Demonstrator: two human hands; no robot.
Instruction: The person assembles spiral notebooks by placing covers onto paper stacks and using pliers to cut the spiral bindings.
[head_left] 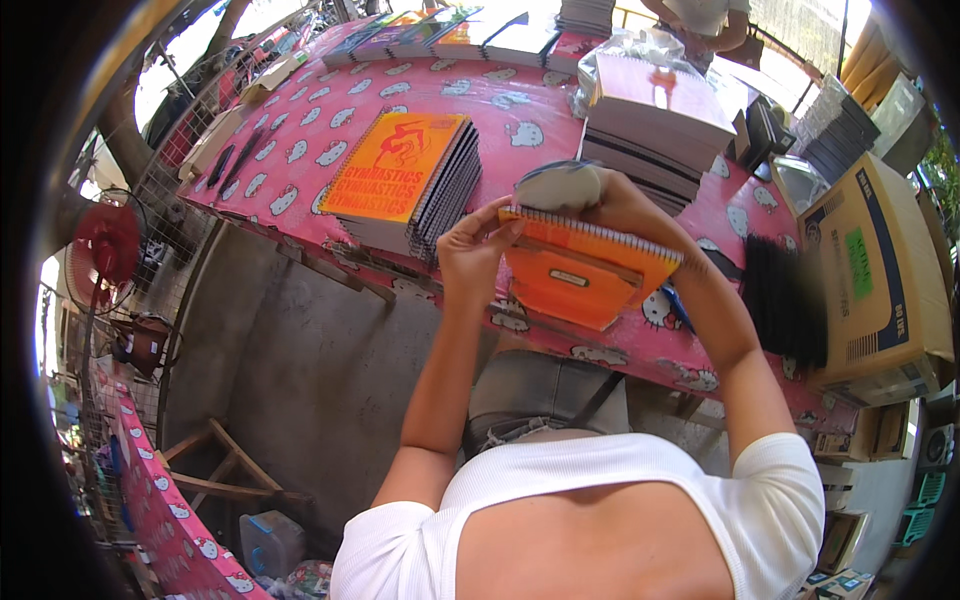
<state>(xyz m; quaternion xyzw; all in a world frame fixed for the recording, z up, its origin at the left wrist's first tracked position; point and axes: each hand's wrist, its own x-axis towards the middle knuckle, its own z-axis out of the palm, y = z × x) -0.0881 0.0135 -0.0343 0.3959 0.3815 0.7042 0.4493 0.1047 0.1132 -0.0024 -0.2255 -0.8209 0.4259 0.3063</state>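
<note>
An orange spiral notebook (575, 270) is tilted in front of me, its coil along the upper edge and a small pale label on its cover. My left hand (474, 248) pinches the left end of the coil between thumb and fingers. My right hand (625, 203) is curled at the coil edge, its fingertips partly hidden behind the notebook. Right beside those fingers is a rounded grey-green thing (556, 188) whose kind I cannot make out. Left of my hands stands a stack of orange-covered spiral notebooks (400, 170) on the pink table (520, 100).
Behind my right hand rises a tall stack of unbound or white-edged books (655, 115). A pile of black coils (785, 300) lies by a cardboard box (875, 280) at right. More notebooks (440, 38) line the far edge, where another person (705, 25) stands. A red fan (103, 245) is left.
</note>
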